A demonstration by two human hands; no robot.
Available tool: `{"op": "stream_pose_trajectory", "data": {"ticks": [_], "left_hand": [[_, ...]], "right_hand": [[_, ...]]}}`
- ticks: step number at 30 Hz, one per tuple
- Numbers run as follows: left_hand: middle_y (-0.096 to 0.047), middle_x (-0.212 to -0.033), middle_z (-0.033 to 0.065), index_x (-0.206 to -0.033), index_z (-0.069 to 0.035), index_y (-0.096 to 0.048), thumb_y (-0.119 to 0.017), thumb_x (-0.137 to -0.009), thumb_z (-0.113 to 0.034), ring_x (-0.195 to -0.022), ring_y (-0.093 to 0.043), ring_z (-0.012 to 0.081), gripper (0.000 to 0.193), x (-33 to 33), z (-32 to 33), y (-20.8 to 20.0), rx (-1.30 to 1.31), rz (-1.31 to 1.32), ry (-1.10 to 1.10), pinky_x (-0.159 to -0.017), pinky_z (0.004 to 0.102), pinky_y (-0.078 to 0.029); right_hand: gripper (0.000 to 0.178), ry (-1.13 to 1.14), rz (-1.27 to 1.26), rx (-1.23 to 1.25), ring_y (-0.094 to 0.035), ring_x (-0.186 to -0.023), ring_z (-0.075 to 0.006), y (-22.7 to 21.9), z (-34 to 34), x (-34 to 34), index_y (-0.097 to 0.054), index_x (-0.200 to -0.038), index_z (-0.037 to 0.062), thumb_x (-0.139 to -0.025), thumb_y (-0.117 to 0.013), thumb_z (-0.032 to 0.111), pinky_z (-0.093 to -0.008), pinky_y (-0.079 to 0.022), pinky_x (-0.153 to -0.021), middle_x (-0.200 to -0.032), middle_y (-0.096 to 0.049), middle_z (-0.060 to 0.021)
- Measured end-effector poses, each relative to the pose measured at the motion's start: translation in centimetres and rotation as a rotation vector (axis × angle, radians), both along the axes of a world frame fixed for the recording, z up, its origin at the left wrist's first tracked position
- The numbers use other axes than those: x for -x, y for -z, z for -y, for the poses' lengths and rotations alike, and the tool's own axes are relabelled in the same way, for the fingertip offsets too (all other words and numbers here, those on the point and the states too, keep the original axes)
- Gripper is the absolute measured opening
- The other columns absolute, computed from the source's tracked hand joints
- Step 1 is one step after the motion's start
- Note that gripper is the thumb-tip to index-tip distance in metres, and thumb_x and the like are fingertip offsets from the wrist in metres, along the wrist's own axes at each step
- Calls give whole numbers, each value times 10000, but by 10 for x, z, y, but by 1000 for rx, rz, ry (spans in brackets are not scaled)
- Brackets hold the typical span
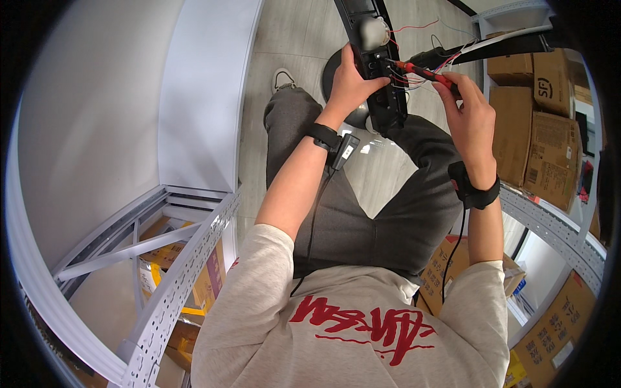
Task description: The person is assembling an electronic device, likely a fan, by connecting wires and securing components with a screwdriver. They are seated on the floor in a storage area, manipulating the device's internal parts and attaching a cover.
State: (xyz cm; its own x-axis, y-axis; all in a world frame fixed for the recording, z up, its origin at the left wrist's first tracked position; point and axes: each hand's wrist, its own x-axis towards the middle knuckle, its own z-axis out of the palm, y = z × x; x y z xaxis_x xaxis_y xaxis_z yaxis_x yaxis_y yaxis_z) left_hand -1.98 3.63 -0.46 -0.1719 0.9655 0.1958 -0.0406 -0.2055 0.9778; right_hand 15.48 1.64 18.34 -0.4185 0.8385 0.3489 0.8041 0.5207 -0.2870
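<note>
A long black plastic housing [389, 107] stretches from the top of the view down between my knees, its inner side showing. My left hand [349, 87] grips it by the left edge, with the thumb reaching across its face. In my right hand [467, 110] is a red and black screwdriver [420, 71], pointing left. Its tip meets the housing, or nearly so, close to a small fitting; exact contact is too small to tell. A round whitish part [374, 33] sits farther up in the housing. Thin red wires [414, 27] run from the housing toward the right.
A black bar [504, 48] with wires along it reaches in from the upper right. Cardboard boxes [511, 132] fill metal shelving on the right. Perforated grey shelving [187, 258] and a white panel [200, 97] stand on the left. A dark round base [331, 74] lies behind the housing.
</note>
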Motion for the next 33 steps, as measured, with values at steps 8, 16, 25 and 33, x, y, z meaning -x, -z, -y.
{"op": "stream_pose_trajectory", "data": {"ticks": [8, 16, 25, 33], "left_hand": [[-637, -1187, 194, -1385, -17, -310, -884, -658, -159, -1106, -637, 342, 937, 0, 2, -3, 25, -6, 8, -935, 400, -496], [-626, -1209, 193, -1388, -25, -321, -889, -657, -156, -1117, -632, 339, 936, -2, -2, 4, -11, 51, 5, -938, 399, -498], [-626, -1215, 194, -1394, -24, -323, -897, -656, -169, -1127, -626, 342, 946, -1, -1, 3, -19, -16, -10, -938, 405, -498], [-613, -1255, 137, -1390, -9, -347, -873, -696, -85, -1171, -602, 233, 873, 0, 1, 0, 59, 16, 38, -996, 353, -469]], "right_hand": [[203, 5, -6, -33, -679, -732, -273, 0, 1, -1, -653, -1042, 40, -879, -732, 131, -334, -528, -640, -891, -685, -125], [200, 8, -6, -26, -677, -731, -276, 3, 0, 0, -662, -1047, 57, -879, -730, 140, -343, -524, -627, -893, -684, -116], [209, -106, 114, -98, -654, -719, -308, -7, -4, -2, -674, -1062, 90, -869, -726, 151, -376, -516, -616, -862, -664, -91], [190, -142, 180, -87, -652, -687, -323, -8, -8, -4, -652, -983, 52, -884, -719, 201, -392, -497, -572, -806, -668, -113]]}}
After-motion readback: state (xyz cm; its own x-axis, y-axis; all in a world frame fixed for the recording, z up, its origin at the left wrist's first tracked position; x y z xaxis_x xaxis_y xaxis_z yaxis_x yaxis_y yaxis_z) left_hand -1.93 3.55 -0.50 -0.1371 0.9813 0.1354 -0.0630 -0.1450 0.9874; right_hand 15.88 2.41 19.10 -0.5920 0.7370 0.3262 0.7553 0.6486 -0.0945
